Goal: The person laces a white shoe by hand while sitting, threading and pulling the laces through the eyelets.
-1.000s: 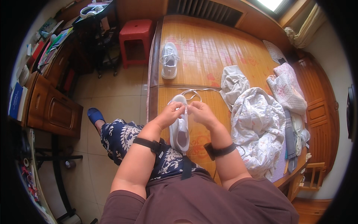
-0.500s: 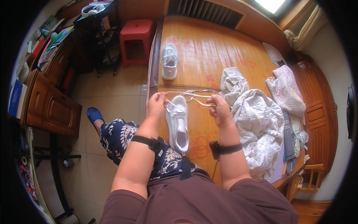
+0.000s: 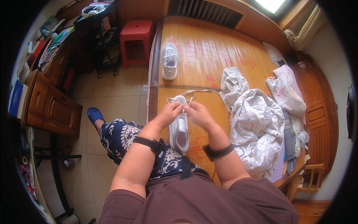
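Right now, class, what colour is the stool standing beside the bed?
Red: the plastic stool shows best in the head view, upper left.

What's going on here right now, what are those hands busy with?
A seated person works on a white sneaker lying on the bamboo mat. The left hand and right hand meet over it, pinching its white lace, which loops past the toe. A second white sneaker sits farther off, crumpled bedding to the right.

Bamboo-matted bed (image 3: 209, 48); two white sneakers (image 3: 169, 61); crumpled bedding (image 3: 257, 127).
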